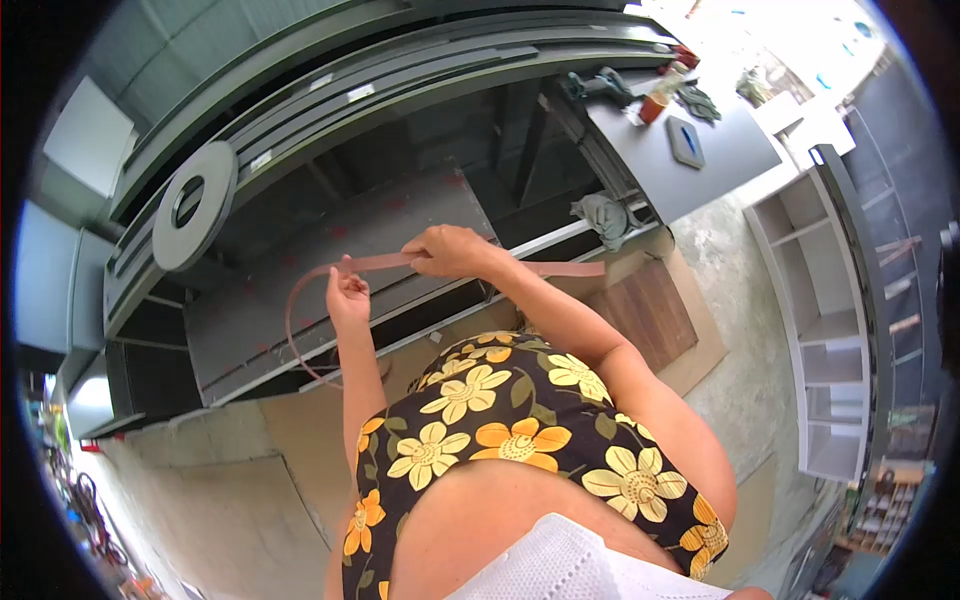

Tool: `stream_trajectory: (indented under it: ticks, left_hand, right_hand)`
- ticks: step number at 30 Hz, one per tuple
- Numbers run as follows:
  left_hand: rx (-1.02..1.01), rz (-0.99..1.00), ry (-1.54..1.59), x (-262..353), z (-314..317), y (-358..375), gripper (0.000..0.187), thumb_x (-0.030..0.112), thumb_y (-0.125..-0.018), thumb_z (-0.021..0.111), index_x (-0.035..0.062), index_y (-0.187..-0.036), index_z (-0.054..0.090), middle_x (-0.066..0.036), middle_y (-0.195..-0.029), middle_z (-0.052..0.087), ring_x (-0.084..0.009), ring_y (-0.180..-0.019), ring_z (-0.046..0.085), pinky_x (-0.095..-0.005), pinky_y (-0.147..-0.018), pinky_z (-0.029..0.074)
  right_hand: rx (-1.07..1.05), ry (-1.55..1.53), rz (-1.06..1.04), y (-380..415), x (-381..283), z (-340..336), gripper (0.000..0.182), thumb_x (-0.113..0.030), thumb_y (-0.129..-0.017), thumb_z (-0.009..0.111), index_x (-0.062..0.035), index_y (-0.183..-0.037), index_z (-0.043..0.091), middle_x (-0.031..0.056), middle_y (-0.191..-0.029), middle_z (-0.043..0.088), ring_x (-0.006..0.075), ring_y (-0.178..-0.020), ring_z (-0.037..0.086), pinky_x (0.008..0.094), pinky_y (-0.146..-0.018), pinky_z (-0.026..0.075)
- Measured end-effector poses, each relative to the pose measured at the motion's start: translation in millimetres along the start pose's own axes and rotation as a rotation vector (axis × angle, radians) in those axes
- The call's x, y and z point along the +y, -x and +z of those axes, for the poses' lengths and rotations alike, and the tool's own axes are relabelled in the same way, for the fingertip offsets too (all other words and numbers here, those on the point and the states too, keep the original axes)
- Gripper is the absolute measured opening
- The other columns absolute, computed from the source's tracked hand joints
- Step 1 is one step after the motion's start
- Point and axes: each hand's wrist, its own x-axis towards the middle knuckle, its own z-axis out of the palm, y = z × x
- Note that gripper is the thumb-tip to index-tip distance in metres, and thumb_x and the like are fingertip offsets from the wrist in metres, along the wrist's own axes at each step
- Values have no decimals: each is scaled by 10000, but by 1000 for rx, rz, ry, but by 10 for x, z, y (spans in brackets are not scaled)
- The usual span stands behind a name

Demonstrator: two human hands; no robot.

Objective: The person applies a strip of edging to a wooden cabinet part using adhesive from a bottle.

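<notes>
A long pinkish-brown strip (380, 262) stretches between my hands, over a dark grey panel (330, 232) with red marks. My left hand (348, 290) pinches it near the panel's middle, and beyond that hand the strip curls down in a loop. Further right, my right hand (447, 251) is closed on the same strip, palm down. The strip's free end passes behind my right forearm and shows to its right.
A round grey ring (196, 206) stands at the left. On the grey table (640, 170) at the upper right are a bottle (660, 95), a blue pen on a small pad (686, 143) and tools. A grey cloth (606, 219) hangs nearby. White shelving (815, 330) stands right.
</notes>
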Motion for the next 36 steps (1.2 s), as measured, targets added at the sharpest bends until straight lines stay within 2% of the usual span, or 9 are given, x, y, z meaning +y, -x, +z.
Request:
stream_trajectory:
  ticks: [4,6,13,17,21,25,30,33,36]
  left_hand:
    - [-45,293,-34,242,125,104,204,152,-878,576,89,-1071,565,-70,-1024,640,-93,-644,526,-243,-585,421]
    - [-90,378,-95,275,399,303,255,144,-887,564,84,-1134,566,-74,-1041,636,-92,-674,520,-248,-607,427]
    - [-248,175,-22,-401,641,490,210,155,-905,538,103,-1103,587,-71,-1063,634,-91,-661,519,-244,-614,432]
    - [-138,278,-115,-604,579,364,149,190,-884,584,102,-1002,610,-47,-1013,652,-81,-645,516,-230,-578,418]
    - [138,407,-303,-497,386,315,122,203,-871,606,103,-939,624,-66,-983,659,-76,-594,525,-205,-517,404]
    - [346,453,-354,-363,85,312,140,221,-864,616,104,-940,614,-70,-973,666,-75,-566,536,-200,-485,400]
    - [390,469,-234,-294,-135,363,147,233,-868,611,107,-942,592,-63,-1004,661,-87,-598,556,-212,-500,415]
    - [467,485,-161,-286,-122,416,181,238,-869,610,101,-983,576,-58,-1028,654,-88,-639,563,-224,-527,424]
    - [453,469,-135,-339,-144,460,226,247,-860,622,98,-1019,562,-47,-1027,653,-92,-659,566,-227,-551,427]
  right_hand:
    - [-22,23,-136,89,-22,-273,410,-187,-758,587,-63,-1149,585,180,-874,649,347,-811,618,412,-735,482]
    - [37,-7,-180,67,85,-283,351,-190,-739,555,-98,-1076,597,168,-818,637,360,-769,611,443,-683,477]
    - [-115,26,-305,84,303,-473,360,-167,-755,548,-178,-1115,555,157,-743,627,366,-731,604,443,-669,478]
    - [-67,142,-361,226,684,-767,451,-237,-770,598,-102,-1195,531,157,-875,634,319,-802,622,399,-690,499]
    - [90,-141,-248,671,969,-1745,467,-249,-773,636,-117,-1212,543,155,-991,637,299,-859,632,373,-781,498]
    - [502,-259,76,961,1737,-2520,367,-101,-795,627,-56,-1157,586,47,-832,660,83,-709,589,231,-658,492]
    - [1114,-837,307,1167,3131,-2782,253,-163,-843,599,-62,-1075,590,11,-819,647,56,-672,587,172,-558,432]
    - [1257,-1068,387,1181,3616,-2751,296,-176,-816,648,-76,-1080,559,3,-841,621,63,-666,585,177,-538,432]
    - [1349,-934,508,1064,3951,-2741,436,-199,-756,716,-66,-1124,524,34,-859,596,84,-660,582,180,-523,425]
